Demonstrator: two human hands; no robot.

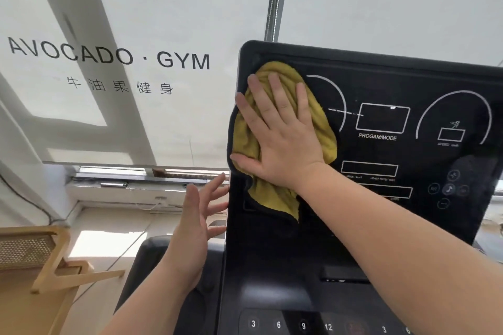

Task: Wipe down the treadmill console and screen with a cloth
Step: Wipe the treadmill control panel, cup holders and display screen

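The black treadmill console [381, 226] fills the right half of the view, its screen [402, 84] marked with white arcs and boxes. A mustard-yellow cloth [275, 196] lies against the screen's upper left corner. My right hand [277, 133] presses flat on the cloth, fingers spread and pointing up. My left hand [198, 223] hovers beside the console's left edge, fingers apart, fingertips close to the edge and holding nothing.
A row of numbered keys [291, 325] runs along the console's lower part. Behind stands a white window blind [122, 62] with gym lettering. A wooden rattan chair [40, 258] sits at the lower left. A dark padded handrail [152, 266] lies under my left forearm.
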